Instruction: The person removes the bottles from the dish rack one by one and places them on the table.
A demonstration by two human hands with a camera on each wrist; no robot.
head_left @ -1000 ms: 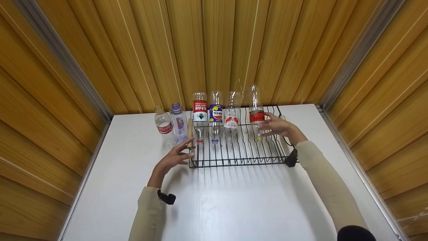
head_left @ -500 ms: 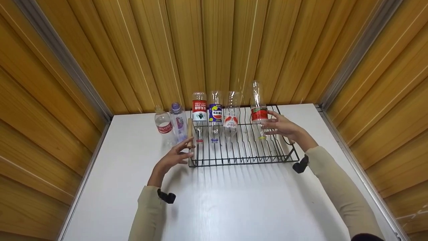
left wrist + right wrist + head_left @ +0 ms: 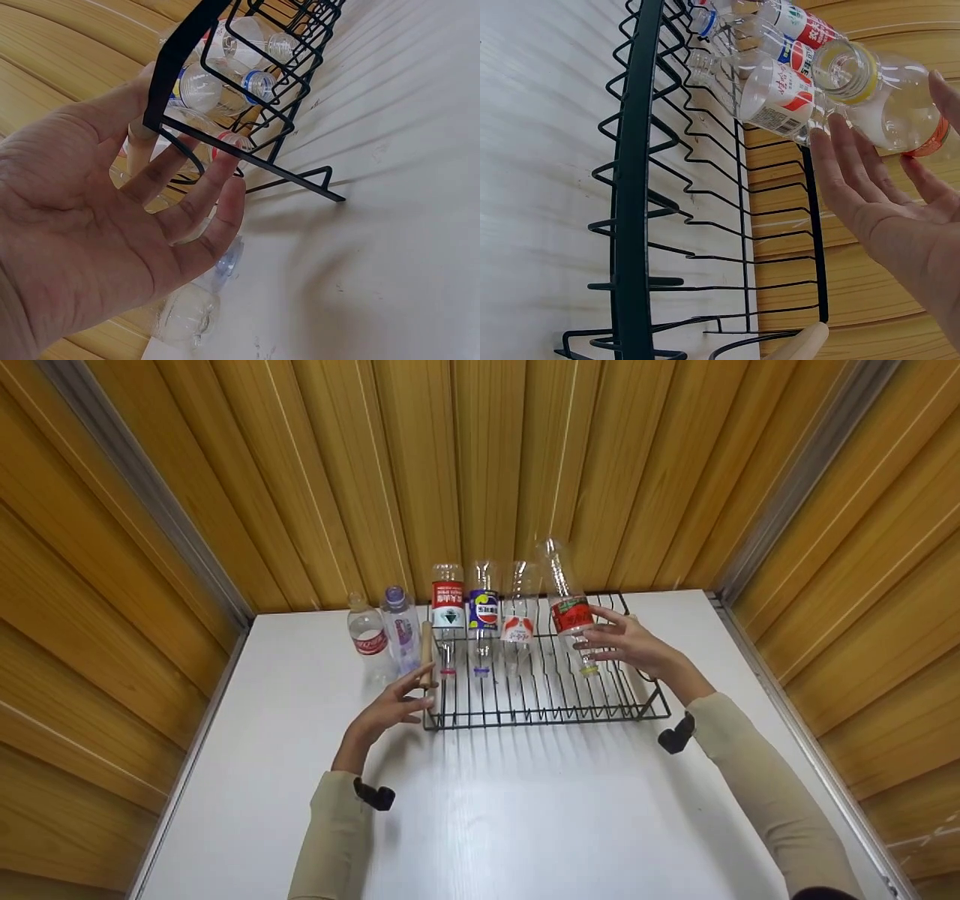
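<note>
My right hand [image 3: 637, 649] holds a clear plastic bottle with a red label [image 3: 572, 615]. The bottle is tilted and neck-down over the right half of a black wire rack [image 3: 517, 723]; its neck has a yellow ring. Fingers and thumb of my left hand [image 3: 384, 711] are about the wooden handle [image 3: 427, 649] at the rack's left end, close to the black frame in the left wrist view. Three bottles lean neck-down on the rack: one with a red-and-white label [image 3: 448, 607], one with a blue label [image 3: 484, 609], one with a white-and-red label [image 3: 517, 628].
Left of the rack stand a bottle with a red label [image 3: 370, 642] and a bottle with a purple cap [image 3: 405, 634]. They are upright on the white table [image 3: 480, 817]. Wood-patterned walls [image 3: 420, 472] enclose the table's back and sides.
The red-labelled bottle first shifts slightly right, then its raised bottom tips left. My right hand moves a little with it. My left hand stays at the handle.
</note>
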